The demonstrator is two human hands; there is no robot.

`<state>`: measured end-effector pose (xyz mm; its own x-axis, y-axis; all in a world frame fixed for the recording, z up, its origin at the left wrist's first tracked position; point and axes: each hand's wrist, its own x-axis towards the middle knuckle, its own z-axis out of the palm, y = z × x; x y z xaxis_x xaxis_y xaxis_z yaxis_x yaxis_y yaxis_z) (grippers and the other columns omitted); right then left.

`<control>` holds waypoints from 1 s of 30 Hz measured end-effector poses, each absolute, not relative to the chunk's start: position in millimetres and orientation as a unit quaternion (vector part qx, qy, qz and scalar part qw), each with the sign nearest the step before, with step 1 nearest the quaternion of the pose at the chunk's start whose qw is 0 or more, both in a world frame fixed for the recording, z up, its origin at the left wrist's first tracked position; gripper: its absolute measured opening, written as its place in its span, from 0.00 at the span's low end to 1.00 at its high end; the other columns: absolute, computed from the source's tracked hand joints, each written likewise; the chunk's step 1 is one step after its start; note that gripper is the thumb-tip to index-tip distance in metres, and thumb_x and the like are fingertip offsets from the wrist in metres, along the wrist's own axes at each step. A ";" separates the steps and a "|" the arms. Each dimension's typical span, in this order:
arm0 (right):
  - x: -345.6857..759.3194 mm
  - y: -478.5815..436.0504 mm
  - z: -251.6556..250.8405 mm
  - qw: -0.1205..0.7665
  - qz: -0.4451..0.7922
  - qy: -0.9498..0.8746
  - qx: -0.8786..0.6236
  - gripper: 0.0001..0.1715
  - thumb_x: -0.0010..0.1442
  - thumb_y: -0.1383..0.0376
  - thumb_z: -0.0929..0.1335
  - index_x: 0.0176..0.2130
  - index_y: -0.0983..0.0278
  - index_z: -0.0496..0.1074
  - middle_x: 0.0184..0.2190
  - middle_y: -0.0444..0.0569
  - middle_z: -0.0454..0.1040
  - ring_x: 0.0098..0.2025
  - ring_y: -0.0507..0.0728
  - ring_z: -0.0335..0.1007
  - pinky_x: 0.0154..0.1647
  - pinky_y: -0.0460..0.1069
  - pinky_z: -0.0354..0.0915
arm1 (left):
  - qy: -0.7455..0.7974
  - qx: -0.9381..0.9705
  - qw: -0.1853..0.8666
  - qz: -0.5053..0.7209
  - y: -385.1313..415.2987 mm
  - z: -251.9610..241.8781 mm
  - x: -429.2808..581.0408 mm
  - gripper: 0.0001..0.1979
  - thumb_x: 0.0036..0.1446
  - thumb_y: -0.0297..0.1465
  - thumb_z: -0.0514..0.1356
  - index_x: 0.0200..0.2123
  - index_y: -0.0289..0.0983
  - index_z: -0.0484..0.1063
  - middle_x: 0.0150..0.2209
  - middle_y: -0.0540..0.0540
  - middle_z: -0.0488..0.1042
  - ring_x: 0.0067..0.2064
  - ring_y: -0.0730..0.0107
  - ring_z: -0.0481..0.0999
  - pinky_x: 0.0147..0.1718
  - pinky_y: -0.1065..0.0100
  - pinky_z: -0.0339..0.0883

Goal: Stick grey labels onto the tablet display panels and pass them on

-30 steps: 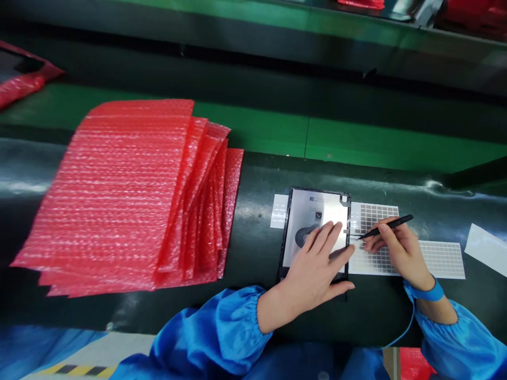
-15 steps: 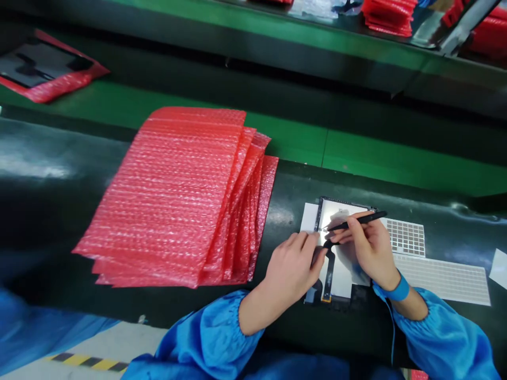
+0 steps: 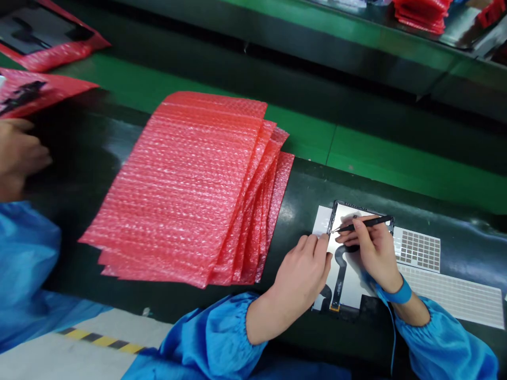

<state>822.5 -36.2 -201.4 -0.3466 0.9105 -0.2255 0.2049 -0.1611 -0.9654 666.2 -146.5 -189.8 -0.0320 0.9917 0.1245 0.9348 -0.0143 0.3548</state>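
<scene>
Display panel under two hands, with tweezers and grid sheets

Item 1: display panel (image 3: 354, 287), silver-backed and dark-framed, with a flex cable (image 3: 339, 277); lies on the dark bench (image 3: 303, 203), right of centre in the frame.

Item 2: left hand (image 3: 303, 272); fingers bent and close together, tips at the panel's left edge; whether they pinch it or only rest there, cannot tell.

Item 3: right hand (image 3: 378, 253), above the panel; fingers clamped on black tweezers (image 3: 368, 222), whose tip points at the left edge, near the left fingertips. Blue wrist strap (image 3: 401, 293) on this wrist.

Item 4: square-patterned sheet (image 3: 420, 251) and long pale-grid sheet (image 3: 461, 298), both right of the panel.

Item 5: stack of red bubble-wrap bags (image 3: 182, 184), fanned, left of centre.

Item 6: red bubble pouch (image 3: 65, 89), upper left, next to a co-worker's blurred hand (image 3: 19, 155).

Item 7: second pouch (image 3: 59, 56) above it, holding a dark-framed panel (image 3: 47, 34).

Item 8: folded red pouches (image 3: 422, 16), upper right, on a shelf (image 3: 396, 45).
</scene>
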 end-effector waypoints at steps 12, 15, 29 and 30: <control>822.7 -35.2 -201.4 0.286 0.588 -0.578 -0.488 0.20 0.73 0.47 0.70 0.49 0.60 0.72 0.38 0.51 0.86 0.34 0.59 0.86 0.35 0.52 0.83 | 0.691 0.694 0.098 0.175 -147.0 -190.3 664.4 0.15 0.70 0.28 0.61 0.57 0.31 0.68 0.44 0.39 0.79 0.44 0.54 0.80 0.39 0.58 0.80; 822.5 -35.7 -200.9 0.291 0.584 -0.581 -0.486 0.20 0.73 0.47 0.70 0.48 0.60 0.72 0.38 0.52 0.86 0.34 0.58 0.86 0.33 0.51 0.83 | 0.689 0.695 0.102 0.176 -147.0 -189.7 664.3 0.14 0.70 0.28 0.60 0.56 0.31 0.68 0.45 0.38 0.79 0.44 0.53 0.80 0.39 0.57 0.80; 821.2 -34.6 -199.8 0.282 0.577 -0.595 -0.483 0.22 0.72 0.45 0.70 0.48 0.60 0.72 0.35 0.51 0.85 0.35 0.59 0.86 0.35 0.52 0.84 | 0.683 0.709 0.097 0.144 -146.4 -186.8 662.5 0.20 0.72 0.29 0.57 0.64 0.32 0.65 0.42 0.41 0.77 0.42 0.55 0.79 0.37 0.59 0.79; 821.0 -34.6 -199.6 0.283 0.576 -0.595 -0.483 0.22 0.72 0.45 0.70 0.48 0.60 0.72 0.35 0.51 0.85 0.35 0.59 0.86 0.35 0.52 0.83 | 0.680 0.714 0.096 0.139 -146.5 -186.6 662.1 0.21 0.72 0.29 0.57 0.65 0.32 0.65 0.42 0.41 0.77 0.42 0.54 0.78 0.37 0.58 0.80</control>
<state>821.0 -34.6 -199.6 -0.3726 0.9017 -0.2196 0.2480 -0.1313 -0.9598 662.1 -146.5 -186.6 0.0368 0.9971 0.0665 0.9437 -0.0565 0.3260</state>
